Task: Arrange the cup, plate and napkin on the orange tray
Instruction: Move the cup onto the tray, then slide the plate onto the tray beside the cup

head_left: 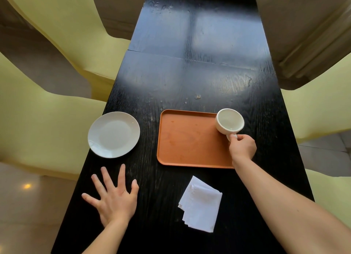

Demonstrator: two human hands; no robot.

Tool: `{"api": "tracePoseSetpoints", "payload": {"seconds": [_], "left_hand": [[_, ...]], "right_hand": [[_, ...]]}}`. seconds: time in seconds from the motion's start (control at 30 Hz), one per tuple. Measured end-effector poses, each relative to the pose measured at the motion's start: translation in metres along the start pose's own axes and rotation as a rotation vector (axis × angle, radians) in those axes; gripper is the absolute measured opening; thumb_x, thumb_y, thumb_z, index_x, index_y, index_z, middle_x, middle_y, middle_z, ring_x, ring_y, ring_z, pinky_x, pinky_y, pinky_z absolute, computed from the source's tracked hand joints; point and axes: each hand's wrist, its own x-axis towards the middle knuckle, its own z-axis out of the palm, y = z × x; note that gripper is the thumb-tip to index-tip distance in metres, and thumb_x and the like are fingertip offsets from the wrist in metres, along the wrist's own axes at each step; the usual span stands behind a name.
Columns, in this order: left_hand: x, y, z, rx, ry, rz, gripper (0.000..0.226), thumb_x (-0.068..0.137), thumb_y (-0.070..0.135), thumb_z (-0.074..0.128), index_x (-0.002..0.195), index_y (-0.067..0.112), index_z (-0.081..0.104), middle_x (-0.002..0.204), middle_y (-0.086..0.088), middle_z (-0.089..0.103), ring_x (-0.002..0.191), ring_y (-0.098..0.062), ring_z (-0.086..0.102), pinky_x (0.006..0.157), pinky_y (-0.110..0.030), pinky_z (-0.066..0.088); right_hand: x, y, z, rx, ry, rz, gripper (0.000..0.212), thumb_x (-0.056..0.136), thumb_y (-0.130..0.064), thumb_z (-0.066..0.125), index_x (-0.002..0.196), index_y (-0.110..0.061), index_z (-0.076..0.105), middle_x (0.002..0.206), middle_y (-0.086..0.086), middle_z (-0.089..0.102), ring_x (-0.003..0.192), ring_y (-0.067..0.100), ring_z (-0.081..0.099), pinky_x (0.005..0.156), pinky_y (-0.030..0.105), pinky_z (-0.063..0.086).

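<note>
1. Right hand (242, 146): closed around the handle of the white cup (229, 121); the fingers cover most of the handle, so only a small part of it shows.
2. Cup position: at the far right corner of the orange tray (190, 139), mouth facing the camera. Whether its base touches the tray or hangs just above it cannot be told.
3. Left hand (114, 196): released, fingers spread, palm down on or just over the black table (190, 73), holding nothing. Contact with the surface cannot be confirmed.
4. White plate (114, 134): on the table left of the tray, apart from it, its left rim near the table's left edge.
5. White napkin (200, 204): folded, on the table on the near side of the tray, between the two forearms, not touching the tray.
6. Hidden parts: the right forearm covers the tray's near right corner.
7. Open room: the tray floor is bare apart from the cup corner; the table beyond the tray is open. Yellow seats (47, 124) flank both long edges.
</note>
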Motion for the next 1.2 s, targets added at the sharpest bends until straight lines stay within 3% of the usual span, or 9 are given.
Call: {"api": "tracePoseSetpoints", "payload": {"seconds": [0.17, 0.27, 0.37, 0.43, 0.53, 0.9, 1.03, 1.1, 1.2], "left_hand": [[-0.002, 0.001, -0.001, -0.008, 0.003, -0.005, 0.07, 0.086, 0.069, 0.017, 0.152, 0.045, 0.008, 0.164, -0.013, 0.004, 0.149, -0.038, -0.008, 0.108, -0.075, 0.002], [-0.001, 0.001, -0.001, -0.016, 0.01, -0.002, 0.069, 0.088, 0.067, 0.025, 0.152, 0.045, 0.008, 0.164, -0.013, 0.004, 0.149, -0.038, -0.008, 0.108, -0.076, 0.003], [-0.001, 0.0, 0.0, -0.013, 0.006, -0.004, 0.07, 0.088, 0.067, 0.026, 0.152, 0.045, 0.007, 0.164, -0.013, 0.004, 0.149, -0.038, -0.009, 0.108, -0.076, 0.003], [-0.002, 0.0, 0.001, -0.014, 0.007, -0.003, 0.07, 0.088, 0.067, 0.024, 0.152, 0.045, 0.008, 0.164, -0.013, 0.005, 0.149, -0.038, -0.008, 0.108, -0.076, 0.003], [-0.001, 0.0, 0.002, -0.016, 0.012, -0.002, 0.07, 0.086, 0.068, 0.02, 0.152, 0.045, 0.009, 0.164, -0.013, 0.006, 0.149, -0.038, -0.007, 0.107, -0.076, 0.002], [0.001, -0.001, 0.002, -0.038, 0.04, 0.003, 0.071, 0.085, 0.068, 0.023, 0.152, 0.044, 0.014, 0.164, -0.014, 0.01, 0.15, -0.038, -0.005, 0.108, -0.076, 0.002], [0.001, -0.001, 0.003, -0.043, 0.052, 0.011, 0.07, 0.087, 0.067, 0.025, 0.152, 0.043, 0.017, 0.163, -0.014, 0.011, 0.15, -0.038, -0.005, 0.108, -0.076, 0.003], [0.001, -0.001, 0.002, -0.041, 0.056, 0.015, 0.07, 0.087, 0.067, 0.026, 0.151, 0.042, 0.019, 0.163, -0.015, 0.012, 0.15, -0.039, -0.003, 0.107, -0.076, 0.004], [0.001, 0.0, 0.0, -0.053, 0.064, 0.022, 0.07, 0.085, 0.065, 0.03, 0.15, 0.041, 0.024, 0.163, -0.016, 0.015, 0.15, -0.04, 0.002, 0.106, -0.077, 0.005]], "right_hand": [[0.003, 0.007, -0.001, 0.026, -0.053, 0.034, 0.016, 0.092, -0.029, 0.068, 0.08, -0.019, 0.066, 0.082, 0.005, 0.073, 0.083, 0.025, 0.072, 0.077, 0.038, 0.057], [0.002, 0.009, -0.005, -0.018, -0.078, 0.012, 0.027, 0.089, -0.038, 0.07, 0.1, -0.014, 0.067, 0.097, 0.005, 0.071, 0.09, 0.024, 0.07, 0.084, 0.043, 0.058], [-0.009, 0.012, -0.01, -0.04, 0.042, -0.124, 0.031, 0.089, -0.035, 0.07, 0.11, -0.014, 0.064, 0.108, 0.005, 0.06, 0.086, 0.016, 0.058, 0.075, 0.033, 0.05], [-0.021, 0.013, -0.009, 0.014, 0.063, -0.233, 0.019, 0.09, -0.028, 0.069, 0.103, -0.015, 0.065, 0.103, 0.005, 0.06, 0.084, 0.023, 0.064, 0.079, 0.041, 0.056], [-0.045, 0.005, 0.002, 0.02, -0.039, -0.285, 0.009, 0.09, -0.024, 0.068, 0.097, -0.02, 0.065, 0.094, 0.004, 0.065, 0.083, 0.028, 0.069, 0.079, 0.05, 0.059], [-0.12, -0.042, 0.072, -0.064, -0.588, -0.435, 0.016, 0.095, -0.028, 0.066, 0.107, -0.019, 0.066, 0.092, -0.002, 0.068, 0.083, 0.02, 0.07, 0.079, 0.045, 0.062], [-0.145, -0.059, 0.103, -0.092, -0.656, -0.438, 0.019, 0.094, -0.032, 0.064, 0.108, -0.018, 0.068, 0.096, -0.002, 0.071, 0.087, 0.02, 0.069, 0.081, 0.039, 0.059], [-0.155, -0.066, 0.119, -0.113, -0.697, -0.397, 0.026, 0.094, -0.034, 0.063, 0.112, -0.015, 0.069, 0.102, 0.001, 0.073, 0.091, 0.023, 0.071, 0.085, 0.043, 0.059], [-0.164, -0.074, 0.14, -0.185, -0.735, -0.333, 0.03, 0.094, -0.035, 0.063, 0.1, -0.007, 0.071, 0.086, 0.008, 0.076, 0.078, 0.022, 0.075, 0.081, 0.047, 0.061]]}}
